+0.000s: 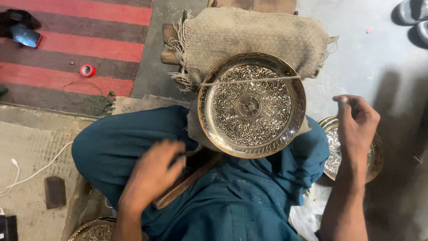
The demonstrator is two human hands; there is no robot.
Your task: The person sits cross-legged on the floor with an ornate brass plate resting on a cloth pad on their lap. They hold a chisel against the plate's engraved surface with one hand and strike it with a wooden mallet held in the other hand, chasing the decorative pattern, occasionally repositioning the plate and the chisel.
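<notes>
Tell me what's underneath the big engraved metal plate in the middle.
The engraved plate rests on a burlap sack draped over a wooden block, with a cord across it. Its lower edge overlaps the teal-clothed lap. Whatever lies directly beneath is hidden.

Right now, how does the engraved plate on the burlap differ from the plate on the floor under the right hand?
The engraved plate on the burlap shows whole, tilted, with a cord across it. The plate on the floor lies low, mostly hidden by the right hand and blue-green clothing. Both are round, shiny, patterned metal.

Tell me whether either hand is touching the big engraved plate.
No: the left hand is down over the lap and the right hand is raised beside the plate, both clear of its rim.
</notes>
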